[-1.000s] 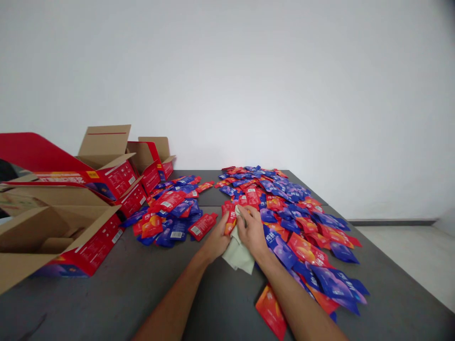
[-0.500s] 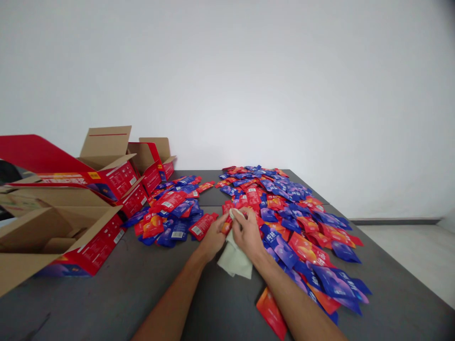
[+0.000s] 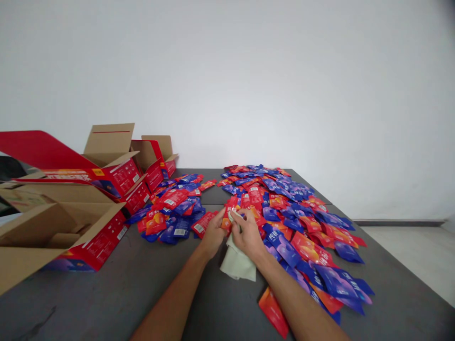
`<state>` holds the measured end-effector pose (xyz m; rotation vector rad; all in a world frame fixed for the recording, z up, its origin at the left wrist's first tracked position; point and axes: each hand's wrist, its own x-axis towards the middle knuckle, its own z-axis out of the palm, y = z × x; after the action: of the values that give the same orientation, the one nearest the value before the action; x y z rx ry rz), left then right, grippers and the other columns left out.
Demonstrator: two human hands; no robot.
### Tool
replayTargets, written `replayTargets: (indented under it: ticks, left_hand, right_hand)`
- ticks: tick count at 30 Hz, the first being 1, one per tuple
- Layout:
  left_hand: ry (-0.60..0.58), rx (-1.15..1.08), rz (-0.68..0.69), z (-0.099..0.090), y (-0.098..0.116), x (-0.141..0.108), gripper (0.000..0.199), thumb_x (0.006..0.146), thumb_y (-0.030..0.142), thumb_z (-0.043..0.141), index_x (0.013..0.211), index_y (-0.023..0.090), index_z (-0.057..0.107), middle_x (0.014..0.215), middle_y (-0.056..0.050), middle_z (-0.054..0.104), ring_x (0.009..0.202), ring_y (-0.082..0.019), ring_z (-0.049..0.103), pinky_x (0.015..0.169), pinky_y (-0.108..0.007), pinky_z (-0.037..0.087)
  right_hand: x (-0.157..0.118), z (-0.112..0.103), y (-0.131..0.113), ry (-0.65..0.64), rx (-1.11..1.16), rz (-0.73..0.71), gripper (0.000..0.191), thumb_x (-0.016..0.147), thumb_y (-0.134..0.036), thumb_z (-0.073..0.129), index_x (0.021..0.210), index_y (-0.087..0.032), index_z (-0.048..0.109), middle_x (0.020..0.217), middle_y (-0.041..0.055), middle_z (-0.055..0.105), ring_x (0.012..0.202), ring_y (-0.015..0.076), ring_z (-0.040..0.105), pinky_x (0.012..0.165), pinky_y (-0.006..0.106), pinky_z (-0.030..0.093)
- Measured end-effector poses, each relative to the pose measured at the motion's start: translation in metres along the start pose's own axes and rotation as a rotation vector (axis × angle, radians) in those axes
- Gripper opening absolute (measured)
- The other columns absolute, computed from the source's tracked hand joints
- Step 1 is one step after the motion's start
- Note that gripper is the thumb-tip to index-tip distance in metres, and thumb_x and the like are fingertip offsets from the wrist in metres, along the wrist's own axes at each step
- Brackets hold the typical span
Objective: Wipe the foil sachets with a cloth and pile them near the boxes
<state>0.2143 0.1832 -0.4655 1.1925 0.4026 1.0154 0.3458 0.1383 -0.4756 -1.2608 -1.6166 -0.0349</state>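
My left hand (image 3: 213, 234) is closed on the left edge of a red and orange pouch (image 3: 226, 223) held up over the table. In my right hand (image 3: 248, 233) is a pale cloth (image 3: 239, 261), pinched between the fingers against the face of that pouch. The cloth's loose end hangs down toward the dark table. Fingers and cloth hide much of the pouch. A large spread of red and blue pouches (image 3: 284, 246) lies right beside and beyond my right hand. To the left of my left hand is a smaller heap of similar pouches (image 3: 174, 206).
Several open cardboard boxes, red outside, line the left side; the nearest box (image 3: 95, 241) has its flaps spread. One red pouch (image 3: 273, 312) lies by my right forearm. The grey table (image 3: 106, 308) reaches to a white wall (image 3: 227, 85). Pale floor shows at the right.
The pouch is turned so that more of its printed face shows above my fingers. My right hand and the cloth have shifted slightly on it. The whole view has moved a little.
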Motion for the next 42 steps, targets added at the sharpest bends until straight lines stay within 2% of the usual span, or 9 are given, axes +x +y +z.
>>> replayTargets:
  ticks: [6, 10, 13, 16, 21, 28, 35, 40, 42]
  left_hand:
    - [0.103, -0.147, -0.076, -0.001, 0.003, 0.002, 0.074, 0.065, 0.006, 0.066, 0.137, 0.023, 0.056, 0.111, -0.008, 0.074, 0.091, -0.020, 0.070, 0.077, -0.028, 0.052]
    - [0.217, -0.203, -0.009, -0.006, 0.005, 0.006, 0.058, 0.067, 0.010, 0.068, 0.125, 0.019, 0.062, 0.107, -0.008, 0.074, 0.089, -0.019, 0.070, 0.081, -0.029, 0.053]
    - [0.317, -0.199, 0.016, -0.015, 0.004, 0.008, 0.067, 0.066, 0.011, 0.072, 0.130, 0.020, 0.057, 0.100, -0.005, 0.075, 0.080, -0.016, 0.070, 0.078, -0.029, 0.053]
    - [0.365, -0.176, 0.032, -0.021, 0.000, 0.009, 0.069, 0.065, 0.013, 0.076, 0.130, 0.023, 0.055, 0.100, -0.004, 0.074, 0.080, -0.016, 0.070, 0.077, -0.030, 0.053]
    - [0.273, -0.099, 0.003, -0.014, -0.006, 0.008, 0.053, 0.067, 0.019, 0.078, 0.119, 0.019, 0.066, 0.111, -0.011, 0.074, 0.093, -0.022, 0.071, 0.085, -0.033, 0.051]
    - [0.226, -0.324, -0.080, 0.000, 0.006, 0.006, 0.038, 0.081, 0.035, 0.070, 0.115, 0.017, 0.068, 0.109, -0.009, 0.074, 0.100, -0.023, 0.070, 0.090, -0.035, 0.053]
    - [0.282, -0.346, -0.012, -0.007, 0.006, 0.007, 0.043, 0.086, 0.031, 0.066, 0.128, 0.021, 0.060, 0.114, -0.007, 0.073, 0.099, -0.020, 0.070, 0.090, -0.033, 0.054]
    - [0.256, -0.306, -0.016, -0.003, 0.003, 0.006, 0.043, 0.087, 0.031, 0.066, 0.128, 0.020, 0.061, 0.120, -0.009, 0.071, 0.105, -0.022, 0.069, 0.094, -0.036, 0.052]
    - [0.242, -0.289, -0.027, -0.002, 0.001, 0.005, 0.044, 0.086, 0.033, 0.067, 0.128, 0.021, 0.061, 0.121, -0.009, 0.070, 0.106, -0.023, 0.068, 0.096, -0.038, 0.051]
  right_hand:
    - [-0.001, 0.001, -0.008, -0.067, 0.035, 0.019, 0.039, 0.086, -0.014, 0.053, 0.121, -0.023, 0.068, 0.114, 0.0109, 0.057, 0.105, 0.0241, 0.057, 0.094, 0.042, 0.051]
    - [0.003, -0.004, -0.013, 0.010, 0.041, 0.103, 0.042, 0.091, -0.019, 0.051, 0.132, -0.022, 0.060, 0.122, 0.0121, 0.058, 0.114, 0.0247, 0.056, 0.101, 0.044, 0.049]
    - [0.006, -0.006, -0.013, 0.083, 0.032, 0.182, 0.040, 0.091, -0.023, 0.052, 0.131, -0.020, 0.058, 0.125, 0.0123, 0.061, 0.118, 0.0261, 0.057, 0.104, 0.046, 0.047]
    - [0.005, -0.005, -0.015, 0.080, 0.069, 0.201, 0.036, 0.091, -0.025, 0.054, 0.126, -0.020, 0.059, 0.122, 0.0112, 0.065, 0.112, 0.0259, 0.061, 0.100, 0.045, 0.050]
    - [0.002, -0.002, -0.019, 0.070, 0.143, 0.078, 0.032, 0.092, -0.023, 0.054, 0.123, -0.023, 0.062, 0.121, 0.0105, 0.065, 0.115, 0.0244, 0.060, 0.102, 0.044, 0.049]
    - [0.000, 0.000, -0.018, 0.011, 0.109, 0.001, 0.035, 0.092, -0.018, 0.053, 0.125, -0.026, 0.065, 0.122, 0.0099, 0.061, 0.114, 0.0231, 0.057, 0.100, 0.043, 0.049]
    - [-0.001, -0.004, -0.029, -0.217, 0.108, -0.141, 0.041, 0.088, -0.012, 0.052, 0.123, -0.027, 0.066, 0.118, 0.0086, 0.061, 0.113, 0.0225, 0.056, 0.096, 0.039, 0.050]
    - [0.003, -0.005, -0.013, 0.015, -0.015, -0.029, 0.040, 0.089, -0.014, 0.052, 0.124, -0.026, 0.067, 0.121, 0.0114, 0.058, 0.112, 0.0250, 0.056, 0.096, 0.043, 0.050]
    - [0.003, -0.006, -0.011, 0.043, -0.045, -0.010, 0.041, 0.089, -0.015, 0.051, 0.125, -0.027, 0.067, 0.123, 0.0117, 0.057, 0.112, 0.0256, 0.055, 0.095, 0.044, 0.050]
